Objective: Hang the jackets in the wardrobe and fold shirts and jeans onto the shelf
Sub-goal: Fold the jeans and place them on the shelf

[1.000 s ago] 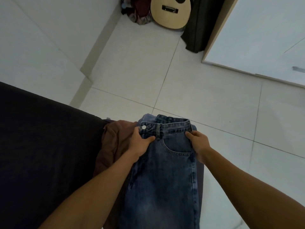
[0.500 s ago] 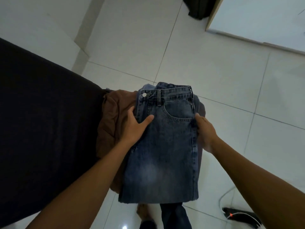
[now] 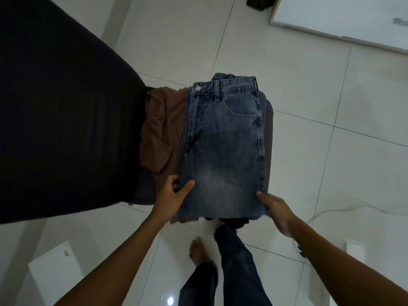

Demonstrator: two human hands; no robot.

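Note:
A pair of faded blue jeans (image 3: 223,146), folded lengthwise, lies flat with the waistband far from me, on top of a brown garment (image 3: 161,129) at the corner of a dark bed (image 3: 66,118). My left hand (image 3: 174,195) grips the near left edge of the jeans, thumb on top and fingers under the fabric. My right hand (image 3: 276,208) holds the near right corner, thumb on the denim, fingers hidden beneath. Both hands sit at the fold end nearest me.
White tiled floor (image 3: 320,96) surrounds the bed corner. My legs in dark trousers and a bare foot (image 3: 198,250) stand just below the jeans. A pale wardrobe or cabinet edge (image 3: 331,36) runs at the top right. A white cable (image 3: 331,212) trails on the floor at right.
Both hands slid from the waistband down the sides of the jeans to the near end. The view tilted downward, bringing my legs into sight.

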